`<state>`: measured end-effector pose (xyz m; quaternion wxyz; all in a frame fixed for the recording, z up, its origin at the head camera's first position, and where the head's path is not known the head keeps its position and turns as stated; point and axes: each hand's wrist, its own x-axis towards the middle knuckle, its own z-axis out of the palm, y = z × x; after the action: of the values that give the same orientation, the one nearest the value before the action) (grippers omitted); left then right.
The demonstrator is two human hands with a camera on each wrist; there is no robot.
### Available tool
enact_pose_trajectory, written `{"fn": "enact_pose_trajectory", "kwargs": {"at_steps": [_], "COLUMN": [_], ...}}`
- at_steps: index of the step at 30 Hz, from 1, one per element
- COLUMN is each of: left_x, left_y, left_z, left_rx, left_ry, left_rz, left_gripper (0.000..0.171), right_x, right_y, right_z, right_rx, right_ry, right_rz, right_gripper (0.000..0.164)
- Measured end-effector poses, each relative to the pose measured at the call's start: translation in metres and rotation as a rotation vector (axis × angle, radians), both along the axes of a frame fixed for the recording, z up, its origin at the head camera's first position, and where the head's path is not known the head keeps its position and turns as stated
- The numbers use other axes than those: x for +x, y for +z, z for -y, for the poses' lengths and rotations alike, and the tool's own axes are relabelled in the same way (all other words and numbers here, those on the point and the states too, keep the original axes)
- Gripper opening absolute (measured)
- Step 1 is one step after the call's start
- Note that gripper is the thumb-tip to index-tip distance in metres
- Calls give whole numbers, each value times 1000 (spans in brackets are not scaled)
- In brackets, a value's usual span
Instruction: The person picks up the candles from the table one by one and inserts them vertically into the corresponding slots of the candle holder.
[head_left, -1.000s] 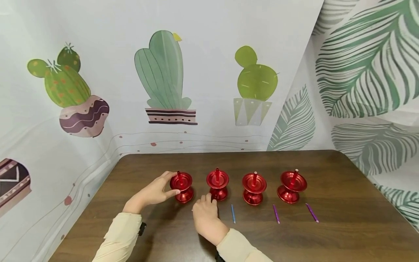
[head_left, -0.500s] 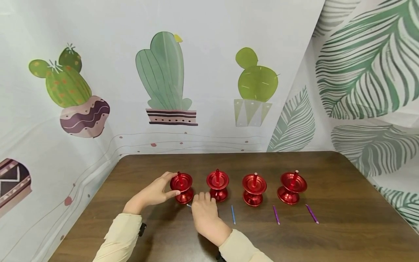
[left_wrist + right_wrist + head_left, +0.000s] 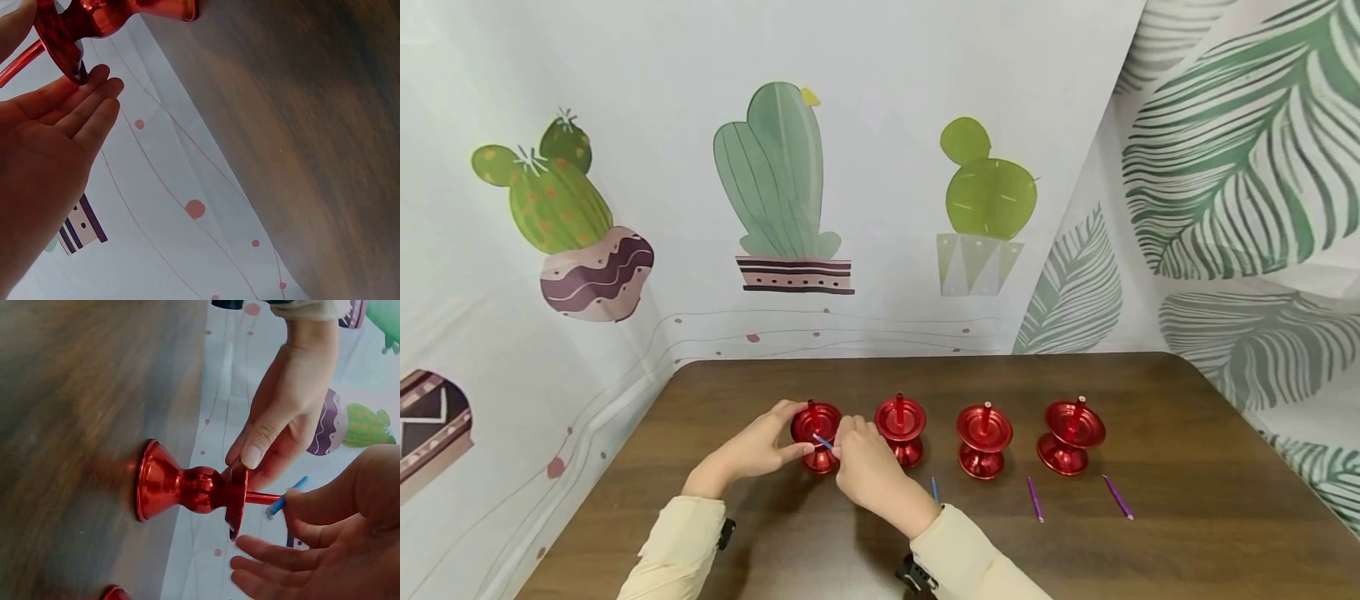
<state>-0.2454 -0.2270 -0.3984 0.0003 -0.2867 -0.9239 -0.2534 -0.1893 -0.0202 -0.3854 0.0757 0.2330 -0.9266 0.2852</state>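
At the left end of a row, a shiny red candle holder (image 3: 821,462) stands upright on the table, a thin red tube rising from its dish. My left hand (image 3: 751,448) holds the dish's rim, thumb on the near side and fingers on the far side. Between thumb and forefinger my right hand (image 3: 871,468) pinches a thin blue candle (image 3: 299,485). In the right wrist view this candle crosses slantwise near the tip of the red tube (image 3: 261,497); whether they touch I cannot tell. The right hand's other fingers spread near the dish.
Three more red candle holders (image 3: 907,452), (image 3: 981,463), (image 3: 1063,457) stand to the right. In front of them lie another blue candle (image 3: 935,489), partly behind the right wrist, and two purple candles (image 3: 1035,500), (image 3: 1118,497). A printed cloth (image 3: 880,167) hangs behind the table.
My right hand has picked the blue candle up from the tabletop and brought it up beside the leftmost holder's dish. The left hand has kept its hold on the rim.
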Motion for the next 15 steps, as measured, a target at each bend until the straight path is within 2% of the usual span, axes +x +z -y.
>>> {"fn": "enact_pose_trajectory", "kwargs": {"at_steps": [7, 11, 15], "left_x": [-1, -1, -1], "left_y": [0, -1, -3], "left_z": [0, 1, 1], "left_rx": [-11, -14, -6], "left_ry": [-21, -34, -37], "left_rz": [-34, -55, -63], "left_gripper": [61, 54, 54], "right_x": [-19, -28, -38], "right_y": [6, 6, 5], "right_z": [6, 13, 20], "right_rx": [-264, -364, -475], "right_ry": [46, 36, 12], "right_rz": [133, 171, 166], "right_gripper": [11, 8, 5]}}
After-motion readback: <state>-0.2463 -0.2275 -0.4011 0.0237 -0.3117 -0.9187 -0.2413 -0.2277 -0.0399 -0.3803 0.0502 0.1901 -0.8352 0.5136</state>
